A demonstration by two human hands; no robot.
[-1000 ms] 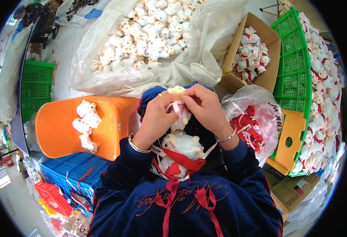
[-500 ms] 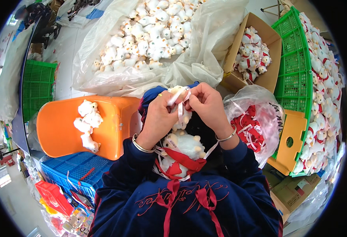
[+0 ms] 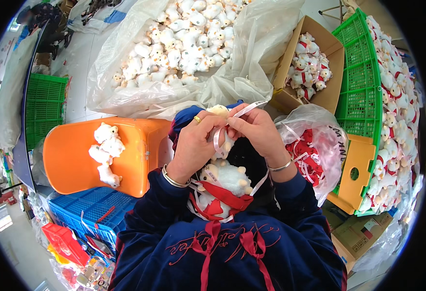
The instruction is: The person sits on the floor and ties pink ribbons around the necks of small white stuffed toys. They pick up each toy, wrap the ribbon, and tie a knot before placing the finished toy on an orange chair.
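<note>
My left hand (image 3: 198,144) and my right hand (image 3: 257,127) meet over my lap, fingers closed on a white ribbon (image 3: 246,110) at the neck of a small white plush toy (image 3: 221,147). One ribbon end sticks out up and right past my right fingers; a loop hangs below my left fingers. The toy's head shows between the hands, its middle mostly covered. Nearer my body, another white plush toy (image 3: 228,177) lies in my lap. Red cloth pieces (image 3: 228,196) with white ribbons lie across it.
Several white toys (image 3: 110,145) sit on an orange chair (image 3: 65,157) at left. Ahead, a large plastic sheet (image 3: 222,94) holds a toy heap. Right are a cardboard box (image 3: 336,53), a bag of red cloth pieces (image 3: 310,160) and a green crate (image 3: 358,77). A blue crate (image 3: 89,206) stands left.
My right hand has pulled a ribbon end out up and to the right. The ribbon bow shape between my fingers has changed to a single loop at the left.
</note>
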